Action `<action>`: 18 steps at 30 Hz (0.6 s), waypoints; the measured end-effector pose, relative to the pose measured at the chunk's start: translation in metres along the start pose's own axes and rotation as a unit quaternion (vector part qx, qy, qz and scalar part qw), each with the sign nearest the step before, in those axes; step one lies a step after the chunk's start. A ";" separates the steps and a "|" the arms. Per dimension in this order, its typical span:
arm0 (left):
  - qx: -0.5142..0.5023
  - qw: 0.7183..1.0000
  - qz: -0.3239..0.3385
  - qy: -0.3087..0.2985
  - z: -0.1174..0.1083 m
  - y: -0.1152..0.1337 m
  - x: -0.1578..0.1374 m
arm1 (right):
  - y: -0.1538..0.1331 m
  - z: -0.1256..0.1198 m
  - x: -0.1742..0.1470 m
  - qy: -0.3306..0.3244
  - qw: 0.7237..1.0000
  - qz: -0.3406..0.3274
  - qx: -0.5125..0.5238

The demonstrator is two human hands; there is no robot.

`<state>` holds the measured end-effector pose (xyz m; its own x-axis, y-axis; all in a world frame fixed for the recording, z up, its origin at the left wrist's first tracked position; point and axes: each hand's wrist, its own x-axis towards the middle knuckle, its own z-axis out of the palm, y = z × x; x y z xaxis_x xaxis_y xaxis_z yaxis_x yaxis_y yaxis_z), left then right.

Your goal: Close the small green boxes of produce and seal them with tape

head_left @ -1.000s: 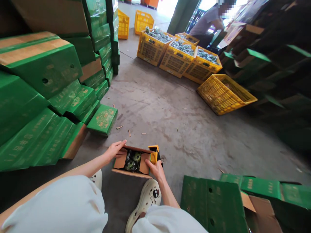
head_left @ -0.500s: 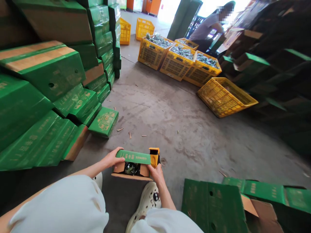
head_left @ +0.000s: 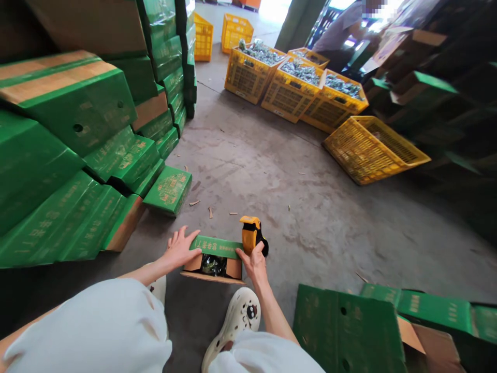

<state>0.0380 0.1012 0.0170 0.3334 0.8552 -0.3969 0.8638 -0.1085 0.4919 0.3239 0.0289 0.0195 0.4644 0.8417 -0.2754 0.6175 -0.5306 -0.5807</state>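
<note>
Eyeing our box [head_left: 215, 246], long axis 9-to-3: left hand [head_left: 180, 252] spread at 9, right hand [head_left: 254, 263] clutching tape dispenser [head_left: 249, 239], 2ish.

Daylight [head_left: 271, 14] floods the far edge of a stained gray concrete floor [head_left: 267, 166], strewn with small brown scraps [head_left: 210, 213], beside a dark green pillar [head_left: 298, 26]. Stacked green cartons [head_left: 99, 101] line the floor's left edge, yellow crates [head_left: 288, 96] stand toward its far side, and the right edge lies in shadow.
</note>
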 end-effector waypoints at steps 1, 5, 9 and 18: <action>0.036 0.999 0.036 -0.001 0.002 0.005 -0.005 | 0.000 0.000 0.000 -0.001 1.000 0.003 -0.004; 0.101 0.968 0.222 -0.068 0.016 0.022 -0.026 | 0.002 -0.001 -0.002 -0.008 1.000 0.015 -0.009; 0.133 0.962 0.236 -0.031 0.022 0.026 -0.026 | 0.000 0.000 -0.001 -0.001 0.999 0.029 -0.014; 0.163 0.964 0.206 0.025 0.022 0.020 0.013 | -0.007 -0.007 -0.003 -0.025 0.999 0.035 0.026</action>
<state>0.0683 0.0992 0.0041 0.6630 0.7271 -0.1784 0.7370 -0.5919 0.3264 0.3226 0.0288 0.0297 0.4727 0.8069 -0.3542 0.5496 -0.5841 -0.5973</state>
